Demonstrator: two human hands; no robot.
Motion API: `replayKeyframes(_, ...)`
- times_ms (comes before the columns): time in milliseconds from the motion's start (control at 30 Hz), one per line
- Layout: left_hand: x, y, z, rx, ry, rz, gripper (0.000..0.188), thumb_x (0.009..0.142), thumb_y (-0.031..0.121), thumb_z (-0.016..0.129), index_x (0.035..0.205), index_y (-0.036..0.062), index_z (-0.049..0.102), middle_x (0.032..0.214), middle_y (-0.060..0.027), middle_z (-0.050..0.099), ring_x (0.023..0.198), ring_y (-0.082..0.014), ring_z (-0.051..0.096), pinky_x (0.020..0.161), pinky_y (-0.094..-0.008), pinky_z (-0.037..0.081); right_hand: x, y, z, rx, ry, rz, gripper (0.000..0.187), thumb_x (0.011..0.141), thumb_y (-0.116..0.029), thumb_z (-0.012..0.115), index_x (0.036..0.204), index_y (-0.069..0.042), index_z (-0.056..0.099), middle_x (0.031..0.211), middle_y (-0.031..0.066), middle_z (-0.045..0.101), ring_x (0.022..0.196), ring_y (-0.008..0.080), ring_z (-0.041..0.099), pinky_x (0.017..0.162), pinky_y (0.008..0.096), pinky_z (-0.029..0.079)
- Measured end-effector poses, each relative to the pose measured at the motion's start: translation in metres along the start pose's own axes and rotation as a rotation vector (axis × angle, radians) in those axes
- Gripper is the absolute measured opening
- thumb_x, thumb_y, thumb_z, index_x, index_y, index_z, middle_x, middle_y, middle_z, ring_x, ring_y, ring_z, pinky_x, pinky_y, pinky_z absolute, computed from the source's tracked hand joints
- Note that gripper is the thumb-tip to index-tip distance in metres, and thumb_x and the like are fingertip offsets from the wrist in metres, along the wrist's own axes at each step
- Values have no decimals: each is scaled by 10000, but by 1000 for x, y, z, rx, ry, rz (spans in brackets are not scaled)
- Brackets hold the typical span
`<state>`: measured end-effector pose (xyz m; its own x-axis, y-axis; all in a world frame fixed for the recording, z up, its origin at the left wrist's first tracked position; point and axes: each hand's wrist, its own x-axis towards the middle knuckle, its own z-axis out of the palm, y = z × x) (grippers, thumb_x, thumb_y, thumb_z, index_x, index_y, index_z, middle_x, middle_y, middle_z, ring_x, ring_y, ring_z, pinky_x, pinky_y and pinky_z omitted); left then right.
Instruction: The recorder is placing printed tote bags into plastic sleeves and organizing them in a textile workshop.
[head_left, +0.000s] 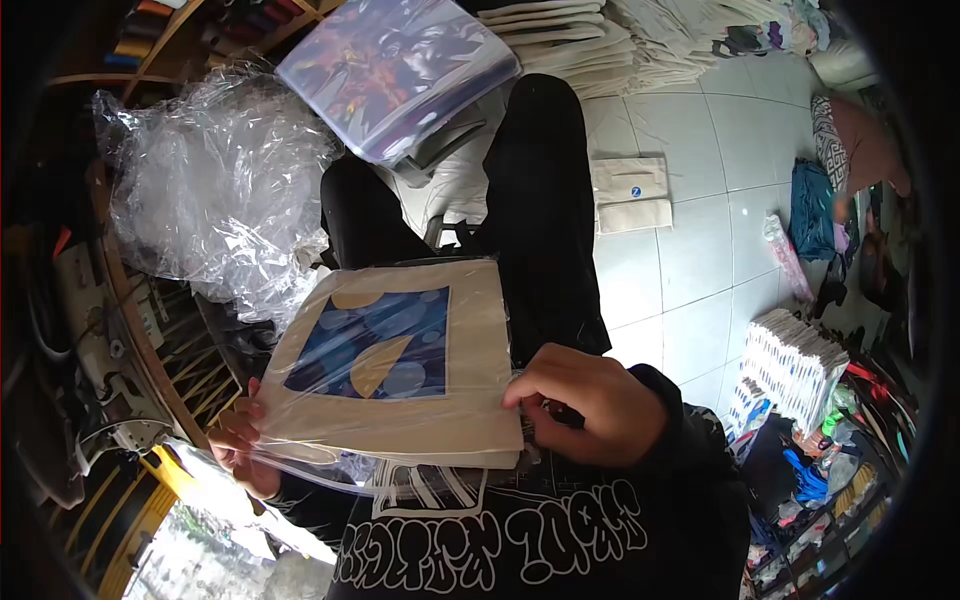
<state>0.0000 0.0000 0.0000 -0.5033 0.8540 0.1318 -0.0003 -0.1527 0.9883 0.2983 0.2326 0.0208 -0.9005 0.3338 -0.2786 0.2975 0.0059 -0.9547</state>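
A flat cream canvas bag (476, 340) with a blue patterned panel lies across my lap. Clear plastic film (320, 472) covers it, and the film's loose lower edge sticks out past the canvas towards me. At the lower left, my left hand (240, 440) grips the edge of this plastic bag between thumb and fingers. My right hand (600, 405) is closed in a pinch at the right edge of the canvas and its film. Whether those fingertips hold the film alone or the canvas too cannot be made out.
Crumpled clear plastic bags (210, 180) heap up at my left, near a sewing machine (90, 340). Ahead stand a colourful plastic-wrapped package (400, 70) and piled cream cloth (570, 40). A folded cream bag (632, 210) and a white-and-blue stack (790, 365) lie on the tiles. Another person (868, 150) is far right.
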Motion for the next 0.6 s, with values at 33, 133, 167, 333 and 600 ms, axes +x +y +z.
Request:
replayKeyframes(33,0,0,0,-7,-11,-1,226,774,282,558,725,109,422,724,-36,432,873,-241,475,992,-525,229,0,0,-1,-2,5,26,186,729,9,578,905,-45,551,827,63,534,726,172,557,618,261,468)
replayKeyframes(133,-1,1,1,-18,-20,6,215,779,265,555,720,107,423,719,-36,434,866,-240,478,992,-519,236,2,0,-1,42,16,36,154,729,-12,592,875,-27,545,810,68,532,708,165,551,596,266,456)
replayKeyframes(167,-1,2,1,-24,-18,14,208,783,257,553,718,106,425,718,-36,437,864,-240,480,991,-519,239,3,1,-1,88,24,22,154,734,-35,604,874,-21,542,797,67,531,701,161,548,585,268,453)
replayKeyframes(333,8,2,9,-37,-76,-19,139,750,198,547,715,110,444,717,-23,442,879,-235,477,1009,-508,210,20,1,-2,-61,-20,-67,214,740,-147,645,878,-22,538,778,69,538,707,172,555,598,275,453)
replayKeyframes(600,6,9,25,79,-74,-11,63,768,102,495,708,95,477,703,-39,484,840,-218,502,988,-505,251,43,18,6,-164,-292,-161,164,749,-143,610,850,-37,537,707,68,545,636,195,569,582,316,449)
